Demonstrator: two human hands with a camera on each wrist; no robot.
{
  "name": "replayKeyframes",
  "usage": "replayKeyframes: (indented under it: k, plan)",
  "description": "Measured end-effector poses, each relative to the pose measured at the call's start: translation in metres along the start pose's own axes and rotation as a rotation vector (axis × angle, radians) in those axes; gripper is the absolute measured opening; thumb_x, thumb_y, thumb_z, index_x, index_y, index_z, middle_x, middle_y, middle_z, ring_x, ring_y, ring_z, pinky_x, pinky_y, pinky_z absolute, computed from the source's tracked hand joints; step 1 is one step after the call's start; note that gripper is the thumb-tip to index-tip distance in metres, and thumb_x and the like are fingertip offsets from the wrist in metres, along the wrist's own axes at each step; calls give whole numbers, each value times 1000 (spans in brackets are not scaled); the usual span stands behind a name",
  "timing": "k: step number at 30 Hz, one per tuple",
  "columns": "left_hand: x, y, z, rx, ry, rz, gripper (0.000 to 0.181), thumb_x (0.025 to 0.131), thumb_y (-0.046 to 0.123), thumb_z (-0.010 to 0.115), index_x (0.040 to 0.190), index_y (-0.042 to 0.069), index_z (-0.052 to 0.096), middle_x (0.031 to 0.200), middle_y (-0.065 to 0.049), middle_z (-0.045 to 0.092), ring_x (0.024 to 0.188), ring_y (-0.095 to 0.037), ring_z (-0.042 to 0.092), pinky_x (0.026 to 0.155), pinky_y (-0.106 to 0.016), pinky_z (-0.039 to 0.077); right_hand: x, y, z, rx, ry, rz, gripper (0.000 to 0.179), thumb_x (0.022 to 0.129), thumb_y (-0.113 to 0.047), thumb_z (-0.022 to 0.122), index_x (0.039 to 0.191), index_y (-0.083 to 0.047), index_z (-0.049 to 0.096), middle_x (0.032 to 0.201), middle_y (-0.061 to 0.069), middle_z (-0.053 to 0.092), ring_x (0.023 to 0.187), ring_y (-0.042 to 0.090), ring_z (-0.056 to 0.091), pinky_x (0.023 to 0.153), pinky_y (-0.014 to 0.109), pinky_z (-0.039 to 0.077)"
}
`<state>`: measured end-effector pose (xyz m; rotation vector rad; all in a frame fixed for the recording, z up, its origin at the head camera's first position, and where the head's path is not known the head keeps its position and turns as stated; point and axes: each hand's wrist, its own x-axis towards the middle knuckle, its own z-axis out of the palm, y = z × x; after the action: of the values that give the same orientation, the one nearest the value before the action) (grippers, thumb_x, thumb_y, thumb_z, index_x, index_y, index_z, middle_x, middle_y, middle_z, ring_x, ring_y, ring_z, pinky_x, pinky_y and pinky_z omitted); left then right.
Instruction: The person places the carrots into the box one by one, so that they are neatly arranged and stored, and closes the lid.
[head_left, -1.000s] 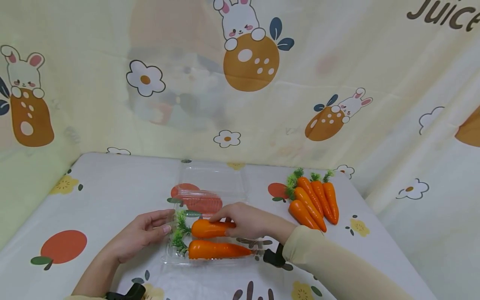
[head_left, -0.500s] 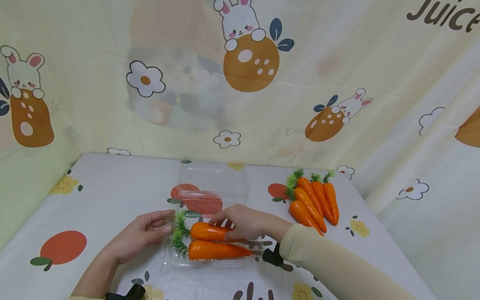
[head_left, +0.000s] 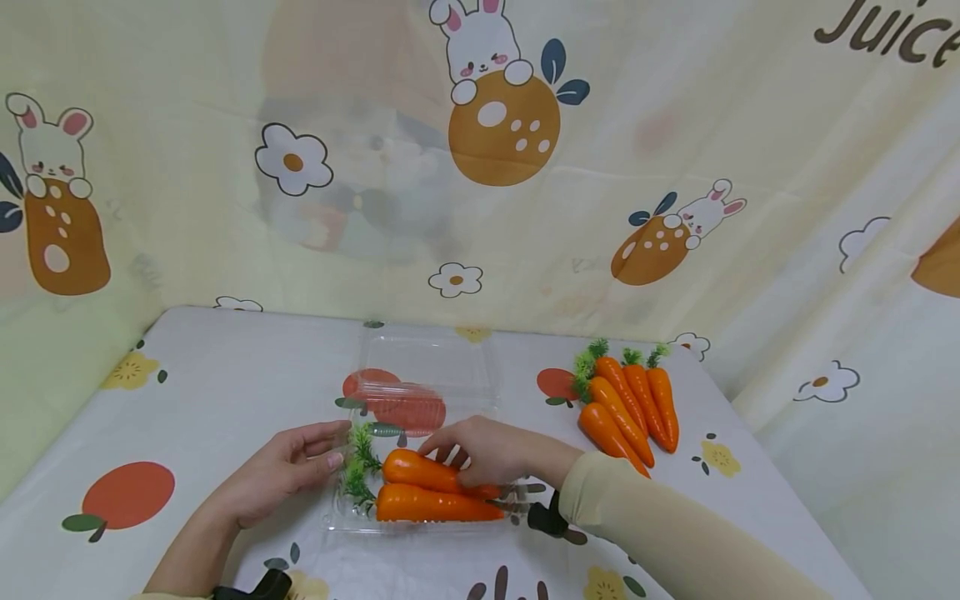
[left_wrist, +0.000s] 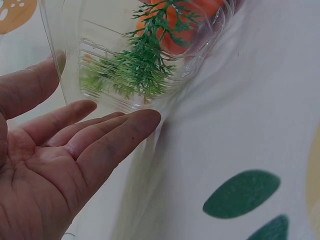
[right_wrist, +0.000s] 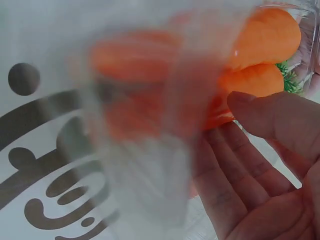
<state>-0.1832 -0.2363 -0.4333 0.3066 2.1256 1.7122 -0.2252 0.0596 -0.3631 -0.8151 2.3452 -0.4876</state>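
In the head view, two orange toy carrots with green leafy tops lie side by side in an open clear plastic box [head_left: 405, 527]. My right hand [head_left: 498, 450] holds the farther carrot [head_left: 420, 468] from above, thumb and fingers on opposite sides of it. The nearer carrot [head_left: 435, 503] is just in front, untouched by my fingers. At the box's left wall is my left hand [head_left: 288, 467], its fingers mostly straight, fingertips touching the plastic. The left wrist view shows these fingertips [left_wrist: 145, 120] beside the green tops [left_wrist: 145, 65]. Blurred clear plastic covers part of the right wrist view.
The box's clear lid [head_left: 427, 358] is folded back flat behind it. Several more carrots [head_left: 630, 400] lie in a group at the right. A white patterned cloth [head_left: 247, 367] covers the table, and a patterned curtain [head_left: 375, 208] hangs behind.
The held carrot has shifted toward me, its pointed end swinging right up against the nearer carrot. My right hand has moved slightly nearer with it. The left hand stays where it was.
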Motion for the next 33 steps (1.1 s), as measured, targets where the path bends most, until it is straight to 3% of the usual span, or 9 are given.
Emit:
replayKeyframes:
  k: [20, 26, 33]
  plan:
    - [2, -2, 0, -3, -11, 6, 65, 104, 24, 60, 154, -8, 35, 156, -31, 42, 139, -43, 52, 104, -48, 54, -7, 5, -2, 9, 2, 28, 49, 92, -4, 70, 138, -19, 64, 122, 1, 71, 105, 11, 68, 90, 22, 58]
    - [1, -2, 0, 1, -9, 4, 64, 104, 23, 60, 154, -7, 35, 156, -31, 42, 138, -44, 52, 104, -49, 55, -16, 8, -9, 16, 43, 6, 45, 94, -5, 69, 137, -16, 65, 126, 3, 71, 109, 16, 68, 93, 27, 59]
    - [0, -1, -1, 1, -9, 0, 65, 104, 24, 61, 155, -7, 35, 156, -30, 42, 139, -44, 51, 104, -48, 55, -36, 20, -24, 89, 145, -73, 46, 97, -5, 66, 141, -11, 61, 131, 14, 68, 118, 29, 68, 95, 34, 60]
